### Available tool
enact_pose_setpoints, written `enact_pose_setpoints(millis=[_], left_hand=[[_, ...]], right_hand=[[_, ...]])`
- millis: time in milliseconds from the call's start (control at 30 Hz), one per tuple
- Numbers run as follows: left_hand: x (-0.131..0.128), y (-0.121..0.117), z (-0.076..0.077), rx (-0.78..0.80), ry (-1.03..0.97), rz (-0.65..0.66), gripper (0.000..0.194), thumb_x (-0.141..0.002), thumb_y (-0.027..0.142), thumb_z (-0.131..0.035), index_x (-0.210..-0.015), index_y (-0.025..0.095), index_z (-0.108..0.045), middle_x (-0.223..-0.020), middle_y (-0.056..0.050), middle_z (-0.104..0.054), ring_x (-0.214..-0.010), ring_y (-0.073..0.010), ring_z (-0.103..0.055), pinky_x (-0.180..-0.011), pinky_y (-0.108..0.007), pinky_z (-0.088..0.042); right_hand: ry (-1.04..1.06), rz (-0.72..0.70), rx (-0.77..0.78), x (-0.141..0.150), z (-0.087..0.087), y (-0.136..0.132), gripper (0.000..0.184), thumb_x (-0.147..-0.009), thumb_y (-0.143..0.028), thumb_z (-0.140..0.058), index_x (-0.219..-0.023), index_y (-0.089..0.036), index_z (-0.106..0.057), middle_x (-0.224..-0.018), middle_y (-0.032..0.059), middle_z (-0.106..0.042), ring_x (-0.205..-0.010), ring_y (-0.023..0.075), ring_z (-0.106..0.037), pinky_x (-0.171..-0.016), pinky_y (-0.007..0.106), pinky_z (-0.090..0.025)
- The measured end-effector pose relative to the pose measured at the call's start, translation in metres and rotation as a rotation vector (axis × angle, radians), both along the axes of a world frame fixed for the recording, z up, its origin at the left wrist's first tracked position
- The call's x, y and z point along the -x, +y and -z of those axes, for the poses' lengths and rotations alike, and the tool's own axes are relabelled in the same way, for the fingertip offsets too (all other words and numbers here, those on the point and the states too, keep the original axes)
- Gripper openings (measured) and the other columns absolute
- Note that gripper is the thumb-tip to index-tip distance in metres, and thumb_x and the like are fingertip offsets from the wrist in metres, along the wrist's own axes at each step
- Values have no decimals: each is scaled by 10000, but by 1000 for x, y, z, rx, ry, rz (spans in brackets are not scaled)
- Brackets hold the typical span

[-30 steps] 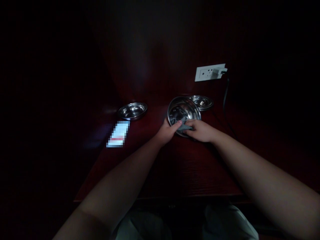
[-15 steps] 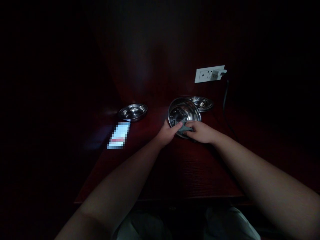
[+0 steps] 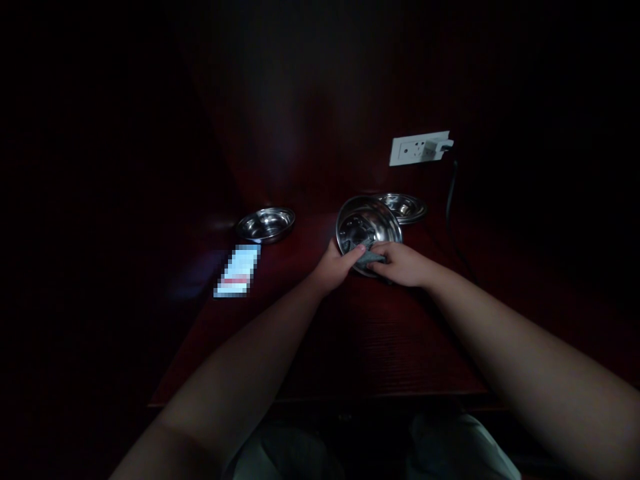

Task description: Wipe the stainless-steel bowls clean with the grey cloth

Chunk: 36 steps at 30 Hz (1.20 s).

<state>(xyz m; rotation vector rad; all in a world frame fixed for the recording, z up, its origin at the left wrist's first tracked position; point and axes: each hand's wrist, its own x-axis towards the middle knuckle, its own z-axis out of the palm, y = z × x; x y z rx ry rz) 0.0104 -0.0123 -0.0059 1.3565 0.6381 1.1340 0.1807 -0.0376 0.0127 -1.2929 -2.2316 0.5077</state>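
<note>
A reddish table (image 3: 380,347) bears a glowing phone (image 3: 237,271), a metal bowl (image 3: 267,225) and metal dishware (image 3: 411,209).

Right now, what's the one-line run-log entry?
left hand: gripping tilted metal bowl | right hand: holding gray cloth at bowl's near rim | left side: metal dish beyond lit phone

Left hand (image 3: 335,267) grips tilted steel bowl (image 3: 373,221); right hand (image 3: 401,263) holds grey cloth (image 3: 371,259) at rim.

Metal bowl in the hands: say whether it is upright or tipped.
Tipped: the metal bowl leans with its mouth toward the camera, the left hand at its rim.
</note>
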Motion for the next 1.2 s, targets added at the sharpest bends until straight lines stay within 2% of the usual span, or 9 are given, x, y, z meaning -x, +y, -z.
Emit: enact_pose_setpoints(millis=[367,567,1200], left_hand=[[0,0,0,-17,28,-21,458,-735,312,-694,-1146,182,-538,-1126,-110,-628,-1121,-263,-561,-984,-473,-429],[1,0,1,28,29,-4,531,-732,323,-696,-1201,179,-492,-1174,-121,-610,-1124,-261,-559,-985,-472,-422],[0,-1,0,39,8,8,517,-734,314,-695,-1203,190,-516,-1197,-122,-605,-1151,-274,-545,-1002,-484,-410]], right_hand=[[-17,11,-4,0,0,0,134,-783,-208,-527,-748,-176,-653,-844,52,-660,-805,175,-605,-801,342,-474],[-13,21,-8,0,1,0,135,-780,-204,-531,-738,-182,-657,-833,39,-660,-811,170,-603,-808,327,-469],[-24,16,-20,1,-1,-2,135,-776,-197,-528,-758,-174,-660,-827,46,-656,-798,171,-597,-796,338,-466]])
